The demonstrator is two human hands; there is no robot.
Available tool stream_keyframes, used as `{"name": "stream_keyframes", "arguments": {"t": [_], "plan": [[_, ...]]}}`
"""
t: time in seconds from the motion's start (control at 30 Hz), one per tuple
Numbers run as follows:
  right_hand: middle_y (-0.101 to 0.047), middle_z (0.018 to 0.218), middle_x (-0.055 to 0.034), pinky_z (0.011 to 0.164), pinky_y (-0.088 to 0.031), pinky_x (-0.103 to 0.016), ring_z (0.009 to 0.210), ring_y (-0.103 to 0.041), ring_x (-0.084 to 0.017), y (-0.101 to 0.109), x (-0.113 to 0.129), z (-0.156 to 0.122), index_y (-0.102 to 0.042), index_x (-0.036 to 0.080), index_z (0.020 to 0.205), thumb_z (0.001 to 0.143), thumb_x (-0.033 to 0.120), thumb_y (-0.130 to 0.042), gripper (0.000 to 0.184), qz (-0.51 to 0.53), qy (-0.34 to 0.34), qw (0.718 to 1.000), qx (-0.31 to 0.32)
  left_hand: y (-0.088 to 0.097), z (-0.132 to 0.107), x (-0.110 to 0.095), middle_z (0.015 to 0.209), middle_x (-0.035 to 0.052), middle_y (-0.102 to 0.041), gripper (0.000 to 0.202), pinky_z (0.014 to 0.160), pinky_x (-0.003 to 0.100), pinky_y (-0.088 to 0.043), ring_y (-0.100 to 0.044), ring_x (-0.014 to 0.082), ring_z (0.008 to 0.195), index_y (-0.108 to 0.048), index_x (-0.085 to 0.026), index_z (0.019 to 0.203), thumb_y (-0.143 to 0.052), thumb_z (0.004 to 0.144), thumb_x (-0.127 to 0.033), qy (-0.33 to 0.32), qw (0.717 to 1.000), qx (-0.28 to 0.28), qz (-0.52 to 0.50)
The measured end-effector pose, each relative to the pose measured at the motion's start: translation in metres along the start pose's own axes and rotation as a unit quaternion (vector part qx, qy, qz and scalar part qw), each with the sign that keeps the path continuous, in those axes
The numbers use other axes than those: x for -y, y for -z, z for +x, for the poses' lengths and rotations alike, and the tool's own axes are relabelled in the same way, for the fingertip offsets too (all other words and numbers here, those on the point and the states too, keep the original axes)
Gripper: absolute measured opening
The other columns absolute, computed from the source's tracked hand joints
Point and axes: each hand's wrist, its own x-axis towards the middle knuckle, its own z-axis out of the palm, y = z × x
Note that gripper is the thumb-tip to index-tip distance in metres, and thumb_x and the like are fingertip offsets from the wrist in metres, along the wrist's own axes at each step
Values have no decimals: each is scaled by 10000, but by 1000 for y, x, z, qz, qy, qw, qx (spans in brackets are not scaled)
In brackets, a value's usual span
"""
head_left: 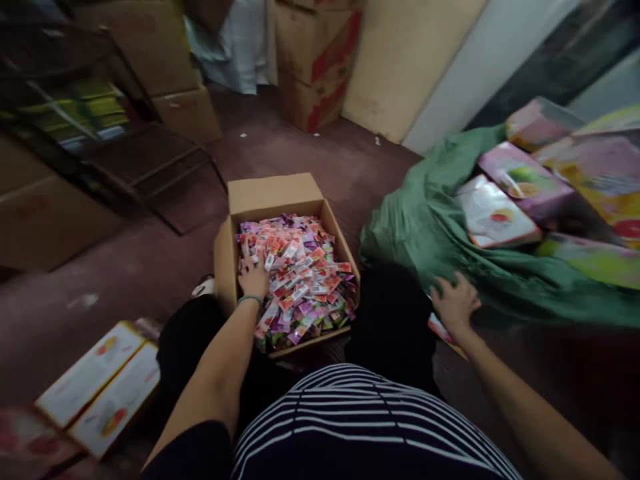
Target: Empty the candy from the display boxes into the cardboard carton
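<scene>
Cardboard: one open brown cardboard box [273, 200] on the dark red floor [310, 150], between the seated person's knees, filled to the brim with small red, pink and purple sachets [305, 280]. Left hand [253, 275]: palm down on the sachets at the box's left side, fingers spread, clenched on nothing that shows; green band at the wrist. Right hand [454, 301]: open and flat on the lower edge of a crumpled green plastic sheet [430, 233], to the right of the box and apart from it; not gripping. Pink and white flat printed cartons [520, 180] lie on the sheet, far right. Flattened white printed cartons [100, 387] lie on the floor, lower left. Stacked brown shipping cartons [313, 60] stand by the back wall.
</scene>
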Motion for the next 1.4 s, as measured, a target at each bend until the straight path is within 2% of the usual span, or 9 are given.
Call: {"name": "stream_keyframes", "arguments": {"t": [0.1, 0.23, 0.37, 0.47, 0.6, 0.77, 1.07, 1.27, 1.4], "plan": [[-509, 1383, -198, 1002, -427, -565, 1238, -489, -356, 47, 65, 36, -699, 140, 1143, 960, 388, -508, 362, 126, 112, 971, -170, 9, 10, -1, 1647, 241, -205, 698, 1083, 542, -425, -328, 403, 1467, -191, -223, 1635, -454, 999, -338, 44, 997, 34, -55], [-545, 1374, -166, 1100, -388, -471, 1310, -468, -288, 75, 208, 24, -680, 160, 1218, 997, 309, -496, 324, 200, 404, 888, -89, 44, 8, -9, 1666, 223, -147, 857, 1084, 562, -424, -348, 435, 1453, -167, -299, 1635, -627, 916, -370, 65, 984, 110, -127], [-341, 1590, -146, 1139, -270, -629, 1459, -273, -382, 27, 333, -25, -563, 255, 1444, 945, 318, -593, 504, 130, 606, 778, 99, 86, -14, 19, 1676, 207, -116, 873, 1102, 478, -434, -434, 400, 1411, -212, -276, 1628, -658, 878, -240, 6, 976, 40, -212], [-305, 1618, -115, 1128, -183, -719, 1470, -226, -424, -21, 374, -42, -527, 306, 1480, 916, 318, -642, 576, 100, 633, 746, 179, 104, -35, 85, 1629, 163, -295, 734, 1137, 401, -410, -397, 337, 1445, -363, -206, 1574, -646, 905, -317, 17, 941, -94, -325], [-284, 1624, -134, 1062, -136, -788, 1474, -133, -486, -67, 378, -9, -540, 323, 1471, 926, 352, -634, 553, 141, 524, 820, 180, 90, -72, 207, 1527, 183, -441, 730, 1106, 383, -437, -471, 311, 1372, -402, -112, 1527, -668, 900, -374, 236, 895, -195, -324], [-211, 1629, -224, 965, -143, -809, 1478, -19, -535, -99, 366, 57, -493, 286, 1518, 936, 601, -566, 666, 146, 306, 900, 273, 8, -128, 306, 1413, 309, -484, 827, 1083, 441, -419, -478, 378, 1324, -412, 7, 1460, -781, 812, -351, 469, 869, 1, -159], [-98, 1678, -102, 1034, -94, -780, 1510, 61, -475, -128, 361, 65, -382, 351, 1572, 939, 672, -425, 711, 80, 272, 907, 312, -127, -161, 344, 1651, 306, 68, 1345, 1184, 653, -131, 38, 446, 1537, 28, -122, 1630, -842, 687, -526, 280, 928, 244, -11], [-185, 1642, -138, 1030, 58, -782, 1501, 119, -478, -157, 346, 70, -533, 379, 1473, 832, 673, -584, 707, 191, 266, 902, 281, -132, -171, 337, 1620, 342, -131, 1160, 1138, 615, -234, -167, 492, 1493, -122, -165, 1637, -795, 727, -419, 251, 936, 245, -20], [-236, 1609, -194, 1024, -63, -791, 1489, 39, -527, -157, 347, 77, -564, 301, 1458, 821, 711, -568, 757, 172, 300, 898, 271, -114, -170, 334, 1462, 315, -435, 1119, 1049, 528, -368, -422, 468, 1343, -135, -174, 1638, -749, 753, -477, 279, 934, 219, -31]]}}
